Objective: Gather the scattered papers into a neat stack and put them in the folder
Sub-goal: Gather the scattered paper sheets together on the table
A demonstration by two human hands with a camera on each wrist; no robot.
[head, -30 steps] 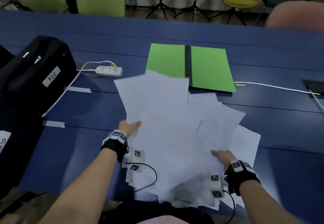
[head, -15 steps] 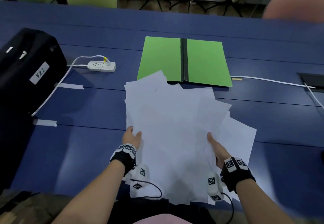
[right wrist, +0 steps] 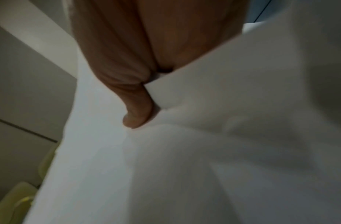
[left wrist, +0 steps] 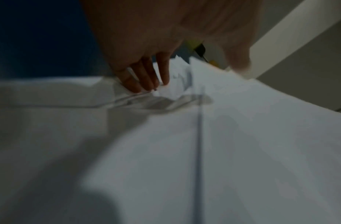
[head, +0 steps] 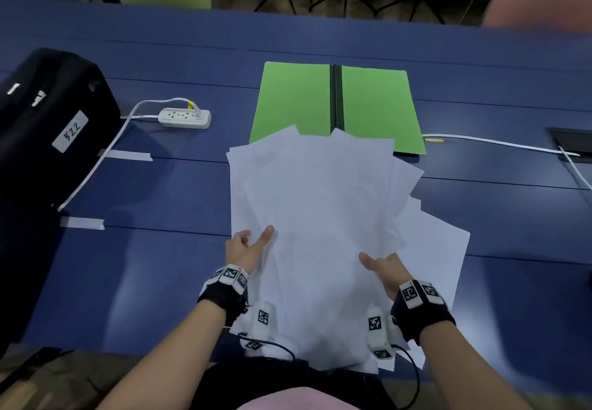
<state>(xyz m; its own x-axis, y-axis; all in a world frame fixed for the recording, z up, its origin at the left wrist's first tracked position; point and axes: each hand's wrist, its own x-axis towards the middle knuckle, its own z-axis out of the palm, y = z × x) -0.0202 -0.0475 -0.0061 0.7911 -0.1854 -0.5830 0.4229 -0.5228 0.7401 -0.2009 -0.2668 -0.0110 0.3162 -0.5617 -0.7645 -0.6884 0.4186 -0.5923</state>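
Two hands (left [head: 248, 247], right [head: 386, 268]) grip papers [head: 320, 217] | one open folder [head: 378, 108]

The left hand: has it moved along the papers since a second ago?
Yes. The left hand has slid rightward onto the papers, away from the bag.

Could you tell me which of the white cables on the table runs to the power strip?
The white cable on the left, beside the black case, ends at the power strip; the other white cable runs right of the green folder.
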